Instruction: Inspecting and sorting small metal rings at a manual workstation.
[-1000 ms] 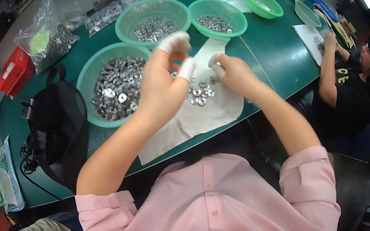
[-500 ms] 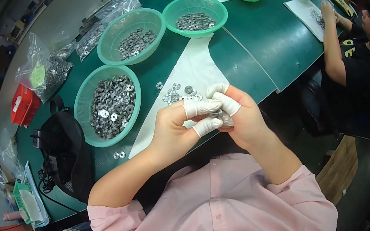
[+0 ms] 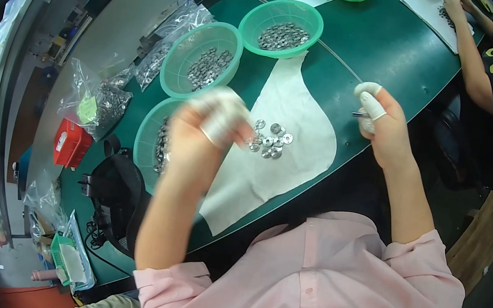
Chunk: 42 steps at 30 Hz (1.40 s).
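Note:
My right hand (image 3: pixel 386 126), with white finger cots on its fingertips, is closed on a thin metal rod-like piece (image 3: pixel 359 114); most of it is hidden in the fingers. My left hand (image 3: pixel 213 121), also in finger cots, hangs smeared by motion over the edge of the near green basket (image 3: pixel 143 133). Its fingers are too blurred to show what they hold, if anything. Between the hands, small round metal discs with centre holes (image 3: pixel 269 140) lie loose on a white cloth (image 3: pixel 308 137). More discs fill the near basket, partly hidden behind my left hand.
Two more green baskets of discs, a middle one (image 3: pixel 176 49) and a far one (image 3: pixel 317 28), stand beyond. Left are a bag of metal parts (image 3: pixel 111 110), a red box (image 3: pixel 73 143) and a black strapped item (image 3: pixel 119 186). A person (image 3: pixel 477 79) handles discs at the far right.
My hands, together over the cloth's near edge before, have parted. The left moved left toward the near basket; the right moved right and up, with the metal piece in it. The view has shifted.

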Tool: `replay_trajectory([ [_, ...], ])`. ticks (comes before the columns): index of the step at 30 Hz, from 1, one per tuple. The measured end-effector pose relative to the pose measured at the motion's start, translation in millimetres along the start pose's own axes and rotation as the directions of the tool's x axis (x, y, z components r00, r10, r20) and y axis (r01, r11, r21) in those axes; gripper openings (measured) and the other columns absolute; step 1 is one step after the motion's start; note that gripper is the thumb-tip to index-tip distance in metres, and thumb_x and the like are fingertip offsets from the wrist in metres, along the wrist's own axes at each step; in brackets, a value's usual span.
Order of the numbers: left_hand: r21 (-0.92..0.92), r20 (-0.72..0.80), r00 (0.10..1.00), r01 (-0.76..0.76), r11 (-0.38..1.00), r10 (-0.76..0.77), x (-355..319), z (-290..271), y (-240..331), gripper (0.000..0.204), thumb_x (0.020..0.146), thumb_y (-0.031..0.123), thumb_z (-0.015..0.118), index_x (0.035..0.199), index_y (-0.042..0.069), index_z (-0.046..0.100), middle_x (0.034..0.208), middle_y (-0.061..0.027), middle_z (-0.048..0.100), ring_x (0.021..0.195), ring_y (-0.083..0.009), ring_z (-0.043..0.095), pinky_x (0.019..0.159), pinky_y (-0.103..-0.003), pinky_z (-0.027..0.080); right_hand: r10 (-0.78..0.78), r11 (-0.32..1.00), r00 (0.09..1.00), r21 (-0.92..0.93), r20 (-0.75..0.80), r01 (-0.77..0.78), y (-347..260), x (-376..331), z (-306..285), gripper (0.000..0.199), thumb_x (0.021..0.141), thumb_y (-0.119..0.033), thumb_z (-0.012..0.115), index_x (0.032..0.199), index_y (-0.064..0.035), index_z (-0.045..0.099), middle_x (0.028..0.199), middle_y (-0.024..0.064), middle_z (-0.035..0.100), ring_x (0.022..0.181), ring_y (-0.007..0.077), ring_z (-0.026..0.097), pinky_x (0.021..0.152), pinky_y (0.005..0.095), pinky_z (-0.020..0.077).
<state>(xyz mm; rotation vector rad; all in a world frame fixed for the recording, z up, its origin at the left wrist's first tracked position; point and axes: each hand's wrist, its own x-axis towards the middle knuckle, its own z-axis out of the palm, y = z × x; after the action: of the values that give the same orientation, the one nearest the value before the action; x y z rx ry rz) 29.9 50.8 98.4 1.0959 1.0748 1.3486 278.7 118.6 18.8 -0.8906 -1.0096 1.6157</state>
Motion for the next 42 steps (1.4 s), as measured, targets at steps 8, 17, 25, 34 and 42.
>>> replay_trajectory([
  [8, 0.923, 0.227, 0.898, -0.322, 0.211, 0.376, 20, -22, -6, 0.033, 0.077, 0.012, 0.063, 0.107, 0.002, 0.056, 0.111, -0.0192, 0.054, 0.107, -0.0324, 0.050, 0.091, -0.038, 0.039, -0.095, 0.958, 0.992, -0.263, 0.080, 0.112, 25, -13, 5, 0.013, 0.089, -0.015, 0.049, 0.097, -0.0057, 0.054, 0.063, -0.0068, 0.039, 0.052, 0.0008, 0.031, 0.047, 0.0156, 0.0234],
  [17, 0.892, 0.439, 0.898, -0.441, 0.096, 0.040, -12, 10, -88, 0.071, 0.077, 0.040, 0.060, 0.127, -0.005, 0.037, 0.132, -0.0242, 0.033, 0.127, -0.0427, 0.020, 0.102, -0.054, 0.013, -0.193, 0.916, 0.979, -0.345, 0.063, 0.203, 37, -13, 15, 0.014, 0.089, -0.014, 0.049, 0.098, -0.0042, 0.054, 0.064, -0.0068, 0.040, 0.053, 0.0003, 0.032, 0.047, 0.0154, 0.0243],
  [25, 0.932, 0.354, 0.932, -0.359, 0.058, 0.081, -19, -13, -92, 0.066, 0.076, 0.035, 0.062, 0.125, -0.003, 0.040, 0.134, -0.0233, 0.031, 0.127, -0.0427, 0.019, 0.102, -0.055, 0.010, -0.210, 0.857, 0.958, -0.434, 0.196, 0.277, 38, -4, 32, 0.015, 0.089, -0.013, 0.049, 0.099, -0.0029, 0.054, 0.068, -0.0061, 0.046, 0.056, 0.0013, 0.038, 0.050, 0.0161, 0.0296],
  [34, 0.962, 0.237, 0.962, -0.252, 0.106, 0.133, -32, -39, -98, 0.063, 0.076, 0.039, 0.062, 0.121, -0.002, 0.047, 0.130, -0.0235, 0.037, 0.128, -0.0413, 0.020, 0.103, -0.055, 0.009, -0.054, 0.117, 0.789, -0.781, 0.611, 0.613, 39, 37, 88, 0.021, 0.076, -0.006, 0.053, 0.097, -0.0064, 0.052, 0.073, 0.0131, 0.061, 0.070, 0.0319, 0.059, 0.059, 0.0415, 0.0436],
  [42, 0.958, 0.223, 0.947, -0.257, 0.125, 0.232, -32, -49, -107, 0.069, 0.077, 0.038, 0.060, 0.123, -0.010, 0.040, 0.127, -0.0265, 0.038, 0.125, -0.0419, 0.025, 0.103, -0.052, 0.013, 0.190, -0.148, 0.742, -0.728, 0.643, 0.669, 34, 48, 113, 0.023, 0.073, -0.003, 0.050, 0.095, -0.0046, 0.053, 0.074, 0.0142, 0.062, 0.072, 0.0321, 0.059, 0.060, 0.0416, 0.0439],
])
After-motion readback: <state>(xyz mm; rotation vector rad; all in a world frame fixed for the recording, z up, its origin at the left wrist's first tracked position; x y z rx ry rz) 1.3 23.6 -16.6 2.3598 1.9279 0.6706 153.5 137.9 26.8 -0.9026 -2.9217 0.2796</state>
